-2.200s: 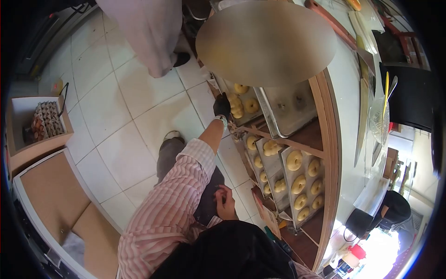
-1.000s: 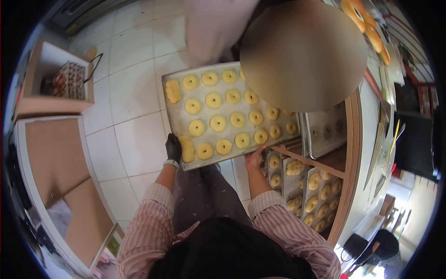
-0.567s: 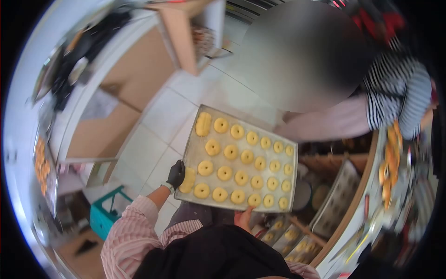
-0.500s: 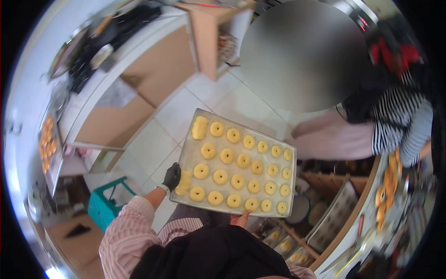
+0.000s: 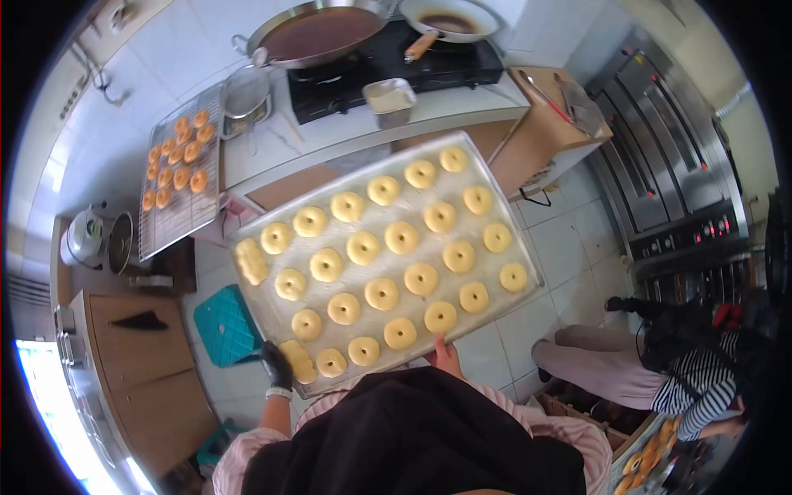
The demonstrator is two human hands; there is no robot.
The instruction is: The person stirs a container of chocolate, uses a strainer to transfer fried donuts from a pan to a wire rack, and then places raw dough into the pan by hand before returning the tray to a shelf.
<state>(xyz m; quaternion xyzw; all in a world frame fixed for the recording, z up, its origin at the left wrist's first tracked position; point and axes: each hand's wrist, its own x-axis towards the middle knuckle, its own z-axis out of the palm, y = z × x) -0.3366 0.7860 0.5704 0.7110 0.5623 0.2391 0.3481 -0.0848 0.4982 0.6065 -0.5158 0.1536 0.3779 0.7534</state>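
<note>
A large metal baking tray [image 5: 511, 318] is held out in front of my body, tilted in view with its right end higher. Rows of pale ring-shaped doughnuts [image 5: 381, 294] lie on it, most with a small hole in the middle. Two longer dough pieces, one of them a lobed strip [image 5: 252, 262], sit along the left end. My left hand [image 5: 276, 367], in a black glove, grips the tray's lower left corner. My right hand [image 5: 446, 361], bare, holds the near edge, its fingers partly hidden beneath the tray.
Ahead, a black stove [image 5: 396, 82] carries a wide pan of dark oil [image 5: 318, 37] and a wok [image 5: 450, 18]. Browned doughnuts rest on a wire rack [image 5: 153, 239] at left. A teal stool [image 5: 227, 326] stands below. A deck oven [image 5: 668, 148] and a person in stripes [image 5: 697, 379] are at right.
My view has turned left toward the stove, and the tray has swung round with me, its right end now raised in view. Both hands keep their hold. The other person appears lower right.
</note>
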